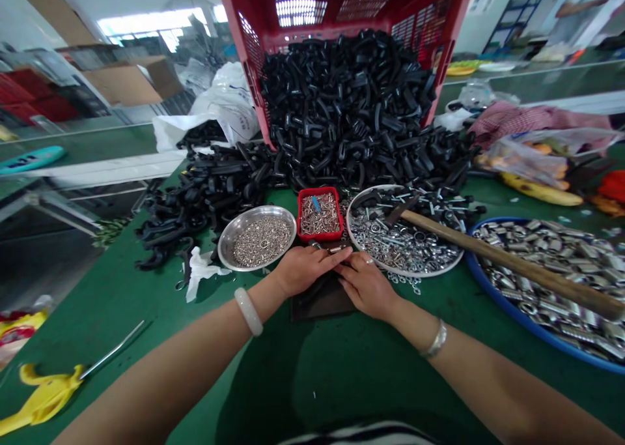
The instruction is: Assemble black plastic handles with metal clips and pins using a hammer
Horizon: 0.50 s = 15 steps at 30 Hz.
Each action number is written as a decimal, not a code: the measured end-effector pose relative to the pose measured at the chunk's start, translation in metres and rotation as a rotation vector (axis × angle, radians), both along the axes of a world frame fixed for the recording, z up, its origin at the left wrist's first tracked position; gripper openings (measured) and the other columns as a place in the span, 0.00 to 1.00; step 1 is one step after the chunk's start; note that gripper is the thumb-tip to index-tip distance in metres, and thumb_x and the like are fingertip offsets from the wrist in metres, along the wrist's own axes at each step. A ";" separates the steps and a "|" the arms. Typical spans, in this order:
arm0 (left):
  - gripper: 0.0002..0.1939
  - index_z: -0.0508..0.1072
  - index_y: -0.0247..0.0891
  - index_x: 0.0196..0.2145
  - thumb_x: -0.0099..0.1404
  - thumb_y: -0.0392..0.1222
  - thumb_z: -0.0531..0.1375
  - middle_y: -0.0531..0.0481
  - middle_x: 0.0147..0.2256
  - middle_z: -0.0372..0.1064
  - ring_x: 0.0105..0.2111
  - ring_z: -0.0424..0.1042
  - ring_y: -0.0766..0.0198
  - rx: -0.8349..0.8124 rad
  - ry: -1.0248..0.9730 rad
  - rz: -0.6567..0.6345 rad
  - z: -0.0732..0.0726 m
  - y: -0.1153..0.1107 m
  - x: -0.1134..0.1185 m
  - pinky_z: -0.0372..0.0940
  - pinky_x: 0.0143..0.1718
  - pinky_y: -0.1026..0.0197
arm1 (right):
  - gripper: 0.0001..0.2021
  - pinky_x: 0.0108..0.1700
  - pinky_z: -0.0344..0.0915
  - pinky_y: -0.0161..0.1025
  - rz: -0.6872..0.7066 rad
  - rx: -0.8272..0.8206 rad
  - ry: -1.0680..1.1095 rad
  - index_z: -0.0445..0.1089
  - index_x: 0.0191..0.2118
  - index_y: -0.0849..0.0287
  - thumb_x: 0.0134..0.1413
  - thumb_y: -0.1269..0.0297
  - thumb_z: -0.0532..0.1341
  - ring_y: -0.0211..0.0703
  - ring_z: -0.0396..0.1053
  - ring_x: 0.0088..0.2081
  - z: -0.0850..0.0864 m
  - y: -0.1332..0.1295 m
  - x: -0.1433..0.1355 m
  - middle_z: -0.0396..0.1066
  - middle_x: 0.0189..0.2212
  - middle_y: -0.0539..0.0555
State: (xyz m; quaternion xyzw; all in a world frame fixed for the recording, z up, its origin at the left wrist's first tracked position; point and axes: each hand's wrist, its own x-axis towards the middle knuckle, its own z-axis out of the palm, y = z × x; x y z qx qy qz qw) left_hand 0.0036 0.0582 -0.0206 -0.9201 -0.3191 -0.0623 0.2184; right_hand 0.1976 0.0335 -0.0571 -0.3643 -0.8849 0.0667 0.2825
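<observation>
Head cam: metal pc [336, 250] at L hand [308, 267] fingers, R hand [367, 285] adj., grip unclear.

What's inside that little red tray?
The red tray holds a heap of small metal pins, with a blue piece on top. The heap covers the tray's bottom, so I can't see what's underneath.

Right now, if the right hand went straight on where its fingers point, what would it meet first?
The right hand would probably meet the left hand first, close ahead; whether they already touch is hard to tell.
</observation>
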 end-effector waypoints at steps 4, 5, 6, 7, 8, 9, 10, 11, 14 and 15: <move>0.26 0.47 0.45 0.59 0.64 0.37 0.47 0.52 0.30 0.69 0.26 0.68 0.64 -0.048 0.032 0.010 0.000 0.000 -0.002 0.63 0.25 0.63 | 0.17 0.49 0.59 0.49 0.002 0.010 -0.002 0.64 0.49 0.62 0.53 0.71 0.52 0.49 0.56 0.47 -0.001 -0.001 -0.004 0.62 0.43 0.61; 0.26 0.47 0.45 0.59 0.64 0.37 0.47 0.51 0.31 0.69 0.27 0.69 0.64 -0.069 0.029 0.013 0.000 0.000 -0.004 0.63 0.25 0.63 | 0.17 0.49 0.59 0.49 0.007 0.014 -0.007 0.64 0.49 0.62 0.53 0.71 0.52 0.49 0.57 0.47 0.000 0.000 -0.005 0.62 0.44 0.61; 0.27 0.46 0.45 0.60 0.64 0.37 0.48 0.50 0.33 0.69 0.28 0.69 0.64 -0.096 0.018 0.019 -0.001 0.000 -0.006 0.64 0.27 0.62 | 0.17 0.49 0.59 0.48 0.014 0.017 -0.017 0.64 0.49 0.62 0.53 0.71 0.52 0.48 0.57 0.47 0.003 0.000 -0.004 0.62 0.44 0.61; 0.27 0.46 0.45 0.60 0.64 0.36 0.48 0.50 0.34 0.70 0.30 0.70 0.64 -0.127 -0.003 0.033 -0.001 0.000 -0.008 0.65 0.29 0.62 | 0.17 0.49 0.59 0.48 0.013 0.025 -0.032 0.64 0.49 0.61 0.53 0.70 0.52 0.48 0.58 0.47 0.008 0.001 -0.003 0.62 0.45 0.60; 0.27 0.46 0.44 0.60 0.64 0.36 0.48 0.49 0.36 0.70 0.32 0.70 0.64 -0.159 -0.036 0.053 -0.002 -0.001 -0.010 0.66 0.31 0.62 | 0.17 0.48 0.60 0.47 -0.008 0.042 -0.053 0.64 0.49 0.61 0.53 0.70 0.53 0.48 0.58 0.48 0.015 0.002 0.002 0.63 0.46 0.60; 0.27 0.47 0.43 0.59 0.64 0.36 0.48 0.48 0.38 0.70 0.34 0.70 0.64 -0.193 -0.082 0.074 -0.002 -0.002 -0.013 0.66 0.33 0.62 | 0.17 0.48 0.60 0.48 -0.064 0.070 -0.087 0.63 0.49 0.61 0.52 0.70 0.53 0.49 0.59 0.48 0.024 0.002 0.010 0.63 0.47 0.60; 0.26 0.49 0.42 0.59 0.64 0.36 0.47 0.47 0.40 0.70 0.36 0.70 0.64 -0.224 -0.141 0.095 -0.002 -0.003 -0.015 0.66 0.36 0.61 | 0.18 0.47 0.61 0.49 -0.154 0.107 -0.132 0.63 0.50 0.60 0.52 0.70 0.53 0.51 0.59 0.48 0.035 0.002 0.021 0.62 0.48 0.61; 0.24 0.52 0.41 0.58 0.64 0.36 0.47 0.47 0.43 0.69 0.39 0.69 0.64 -0.250 -0.209 0.114 -0.003 -0.003 -0.017 0.66 0.38 0.61 | 0.18 0.45 0.61 0.52 -0.286 0.152 -0.189 0.63 0.49 0.60 0.51 0.70 0.54 0.54 0.59 0.48 0.045 0.002 0.036 0.62 0.48 0.62; 0.19 0.61 0.40 0.53 0.64 0.37 0.47 0.48 0.50 0.63 0.46 0.65 0.65 -0.319 -0.369 0.089 -0.004 -0.005 -0.020 0.64 0.44 0.61 | 0.17 0.39 0.58 0.62 -0.720 0.187 -0.457 0.66 0.46 0.62 0.47 0.69 0.57 0.65 0.62 0.44 0.074 -0.003 0.093 0.65 0.45 0.67; 0.18 0.63 0.40 0.51 0.64 0.37 0.47 0.50 0.51 0.63 0.47 0.65 0.66 -0.344 -0.384 0.066 -0.005 -0.006 -0.020 0.63 0.46 0.61 | 0.14 0.37 0.58 0.63 -0.802 0.120 -0.554 0.68 0.42 0.62 0.46 0.69 0.57 0.65 0.65 0.40 0.081 -0.005 0.113 0.68 0.39 0.67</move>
